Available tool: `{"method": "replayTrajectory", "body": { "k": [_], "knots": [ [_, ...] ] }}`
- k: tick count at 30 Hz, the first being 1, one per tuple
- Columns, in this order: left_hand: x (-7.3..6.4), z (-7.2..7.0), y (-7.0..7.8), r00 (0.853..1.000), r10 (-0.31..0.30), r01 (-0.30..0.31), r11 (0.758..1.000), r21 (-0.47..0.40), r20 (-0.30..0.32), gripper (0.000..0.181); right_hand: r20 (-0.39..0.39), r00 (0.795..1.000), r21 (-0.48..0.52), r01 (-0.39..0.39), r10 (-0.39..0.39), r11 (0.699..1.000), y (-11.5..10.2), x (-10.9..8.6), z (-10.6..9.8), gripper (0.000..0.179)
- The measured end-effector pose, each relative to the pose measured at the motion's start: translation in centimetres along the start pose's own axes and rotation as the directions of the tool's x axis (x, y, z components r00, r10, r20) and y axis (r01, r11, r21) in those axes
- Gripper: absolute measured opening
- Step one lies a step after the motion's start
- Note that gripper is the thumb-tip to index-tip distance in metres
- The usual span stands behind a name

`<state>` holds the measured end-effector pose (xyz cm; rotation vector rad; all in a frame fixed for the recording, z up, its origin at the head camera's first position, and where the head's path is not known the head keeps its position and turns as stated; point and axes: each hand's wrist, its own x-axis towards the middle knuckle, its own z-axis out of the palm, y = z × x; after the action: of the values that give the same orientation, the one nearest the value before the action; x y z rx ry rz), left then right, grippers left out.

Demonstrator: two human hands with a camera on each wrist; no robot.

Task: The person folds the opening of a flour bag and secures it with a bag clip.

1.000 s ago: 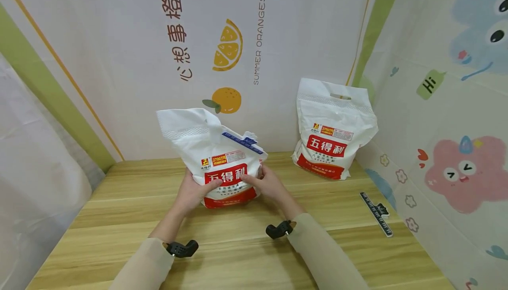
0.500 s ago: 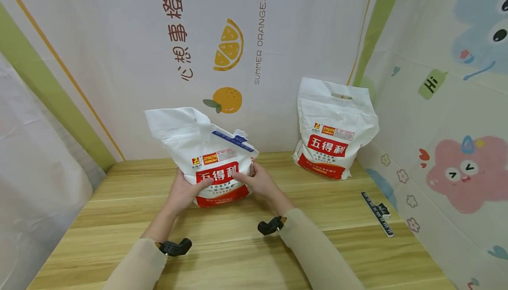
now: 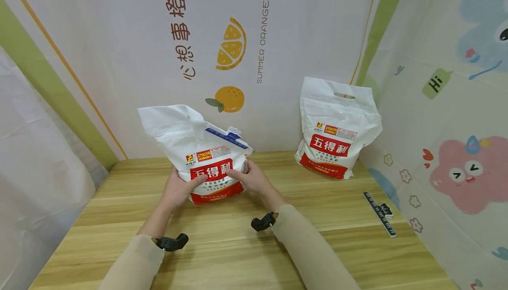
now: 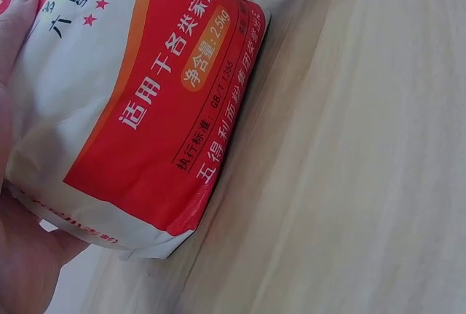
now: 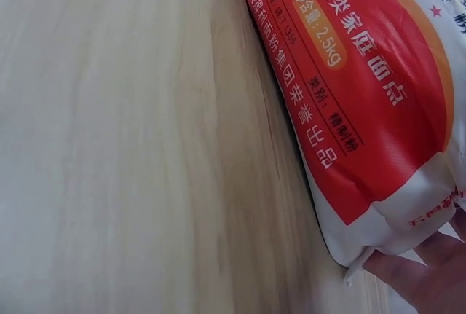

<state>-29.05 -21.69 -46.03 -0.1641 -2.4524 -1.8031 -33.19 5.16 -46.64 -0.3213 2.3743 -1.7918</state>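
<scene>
A white and red flour bag (image 3: 214,188) stands between my hands on the wooden table, its top leaning left in the head view. Across its upper right corner sits a blue sealing clip (image 3: 226,138) with a white grip. My left hand (image 3: 177,188) grips the bag's left side, thumb over the front label. On the opposite side my right hand (image 3: 254,179) holds it the same way, thumb on the front and fingers behind. Both wrist views show the bag's red lower front (image 4: 156,110) close to the tabletop, with right-hand fingers (image 5: 408,274) curled at its side.
A second flour bag (image 3: 333,149) with a handle slot stands at the back right. In front of it, near the right edge, lies a black sealing clip (image 3: 380,214). The table (image 3: 222,254) meets a printed curtain (image 3: 139,61) behind and another at the right.
Both hands have moved left with the flour bag between them. The second bag and the black clip stay where they were; the head view has shifted slightly.
</scene>
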Motion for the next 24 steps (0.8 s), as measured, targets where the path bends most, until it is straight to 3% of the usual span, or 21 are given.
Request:
{"method": "replayTrajectory", "body": {
  "k": [10,18,24],
  "knots": [
    [0.4,-1.4,-0.3,0.999,-0.039,0.039,0.999,0.0,-0.028,0.094,-0.001,1.0,-0.015,-0.008,0.008,1.0,-0.6,1.2,1.4,0.067],
    [0.8,-2.3,-0.7,0.998,-0.04,0.039,0.999,-0.027,-0.049,0.095,-0.047,0.999,-0.048,-0.022,0.019,0.999,-1.4,2.1,2.6,0.068],
    [1.2,-3.3,-1.2,0.994,-0.076,0.072,0.996,-0.058,-0.08,0.097,-0.072,0.997,-0.058,0.003,-0.008,0.998,-1.9,2.9,3.7,0.074]
  ]
}}
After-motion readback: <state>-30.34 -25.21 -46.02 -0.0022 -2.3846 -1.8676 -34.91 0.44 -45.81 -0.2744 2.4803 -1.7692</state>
